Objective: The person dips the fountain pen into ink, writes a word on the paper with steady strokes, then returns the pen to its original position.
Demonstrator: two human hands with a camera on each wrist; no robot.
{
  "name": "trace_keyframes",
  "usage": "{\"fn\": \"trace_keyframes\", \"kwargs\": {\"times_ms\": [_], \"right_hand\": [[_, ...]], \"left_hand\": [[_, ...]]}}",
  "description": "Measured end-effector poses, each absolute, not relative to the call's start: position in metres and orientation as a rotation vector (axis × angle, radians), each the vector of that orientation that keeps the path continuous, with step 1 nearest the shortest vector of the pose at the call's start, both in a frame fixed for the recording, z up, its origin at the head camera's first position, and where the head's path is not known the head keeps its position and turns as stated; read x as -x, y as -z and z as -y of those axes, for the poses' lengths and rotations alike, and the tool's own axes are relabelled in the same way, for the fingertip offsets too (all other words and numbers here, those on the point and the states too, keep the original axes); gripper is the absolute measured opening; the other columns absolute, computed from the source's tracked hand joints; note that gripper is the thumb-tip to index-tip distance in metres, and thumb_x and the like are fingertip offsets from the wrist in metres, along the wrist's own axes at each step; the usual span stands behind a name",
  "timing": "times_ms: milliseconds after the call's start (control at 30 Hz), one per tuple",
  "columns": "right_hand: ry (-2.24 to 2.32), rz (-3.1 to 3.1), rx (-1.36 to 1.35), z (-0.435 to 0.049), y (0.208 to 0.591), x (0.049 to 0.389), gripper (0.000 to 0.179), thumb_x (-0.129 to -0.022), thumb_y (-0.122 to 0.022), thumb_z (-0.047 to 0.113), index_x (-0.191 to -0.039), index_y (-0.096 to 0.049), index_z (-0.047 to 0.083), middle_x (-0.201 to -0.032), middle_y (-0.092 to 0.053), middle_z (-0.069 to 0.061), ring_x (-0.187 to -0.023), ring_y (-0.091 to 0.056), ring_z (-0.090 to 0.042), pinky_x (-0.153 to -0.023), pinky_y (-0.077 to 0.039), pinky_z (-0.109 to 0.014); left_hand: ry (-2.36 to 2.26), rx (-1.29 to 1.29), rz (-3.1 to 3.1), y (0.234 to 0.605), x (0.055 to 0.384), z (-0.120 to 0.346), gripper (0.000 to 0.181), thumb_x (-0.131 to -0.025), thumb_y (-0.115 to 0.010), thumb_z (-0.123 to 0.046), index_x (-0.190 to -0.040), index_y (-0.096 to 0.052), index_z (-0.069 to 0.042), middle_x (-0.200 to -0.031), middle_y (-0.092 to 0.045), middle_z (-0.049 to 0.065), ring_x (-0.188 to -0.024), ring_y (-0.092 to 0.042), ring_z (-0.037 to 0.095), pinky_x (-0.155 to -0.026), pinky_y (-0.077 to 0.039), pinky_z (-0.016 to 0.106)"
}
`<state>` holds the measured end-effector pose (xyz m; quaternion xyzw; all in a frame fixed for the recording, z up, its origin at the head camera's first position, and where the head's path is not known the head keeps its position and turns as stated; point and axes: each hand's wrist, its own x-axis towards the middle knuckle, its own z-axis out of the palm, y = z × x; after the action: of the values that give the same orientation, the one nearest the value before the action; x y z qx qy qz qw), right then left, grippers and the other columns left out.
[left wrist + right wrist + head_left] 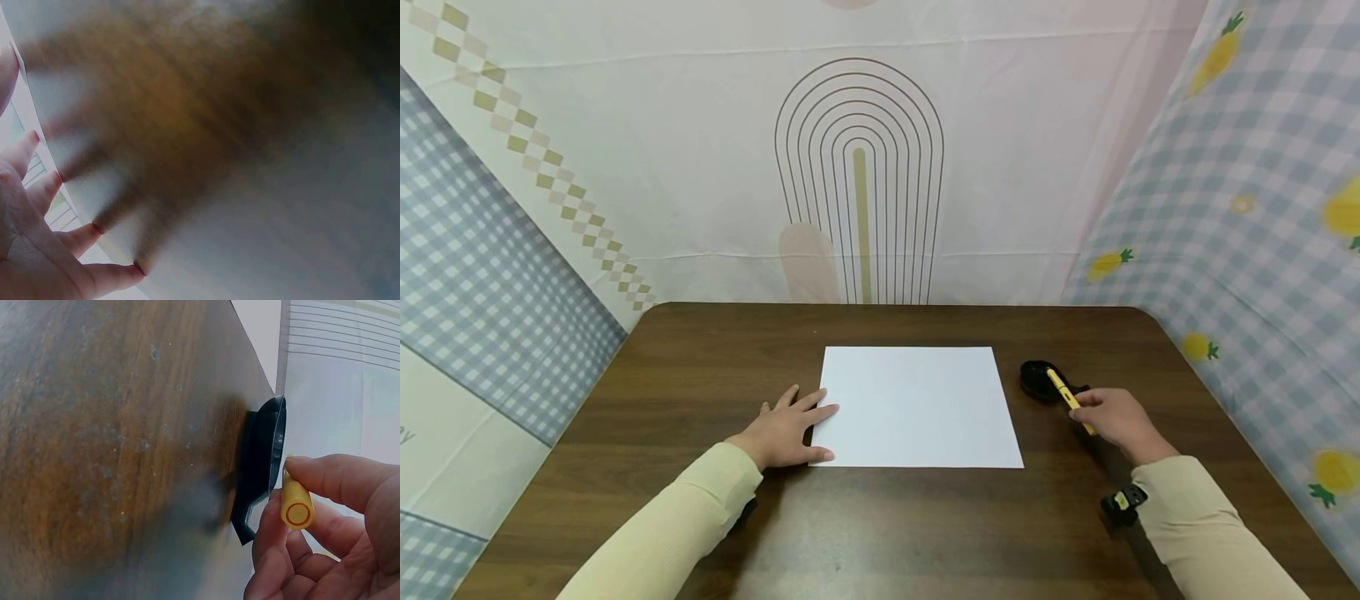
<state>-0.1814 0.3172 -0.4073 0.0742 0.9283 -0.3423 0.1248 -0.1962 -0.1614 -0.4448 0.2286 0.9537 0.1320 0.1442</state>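
Brown tabletop [887,533] beneath, right hand [1120,418] partly hides yellow pen [1063,390].

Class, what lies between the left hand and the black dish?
In the head view, the white sheet, then a bare strip of tabletop.

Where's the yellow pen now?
In the head view, the yellow pen is right of the white paper, pinched in the right hand near the black object.
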Motion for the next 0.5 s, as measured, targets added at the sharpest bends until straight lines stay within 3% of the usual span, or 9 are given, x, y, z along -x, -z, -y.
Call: {"fn": "trace_keyframes", "kwargs": {"times_ms": [267,500], "right_hand": [[0.961,-2.694,-0.228,-0.316,0.4054,0.1841,0.041,-0.093,-0.059,0.013,-0.124,-0.055,-0.014,-0.11,-0.061,-0.027,-0.083,-0.058,-0.025,-0.065,-0.048,-0.034],[0.995,-2.72,-0.21,-0.3169,0.409,0.1857,0.038,-0.091,-0.058,0.011,-0.119,-0.057,-0.016,-0.097,-0.064,-0.022,-0.077,-0.056,-0.023,-0.061,-0.046,-0.033]], "left_hand": [[-0.374,-0.658,-2.75,0.4462,0.1972,0.1619,0.074,-0.084,-0.068,-0.054,-0.148,-0.043,-0.025,-0.158,-0.027,0.004,-0.144,-0.013,0.046,-0.099,-0.019,0.077],[-0.368,-0.655,-2.75,0.4473,0.1971,0.1624,0.074,-0.084,-0.068,-0.054,-0.148,-0.042,-0.026,-0.158,-0.026,0.004,-0.144,-0.013,0.045,-0.099,-0.019,0.077]]}}
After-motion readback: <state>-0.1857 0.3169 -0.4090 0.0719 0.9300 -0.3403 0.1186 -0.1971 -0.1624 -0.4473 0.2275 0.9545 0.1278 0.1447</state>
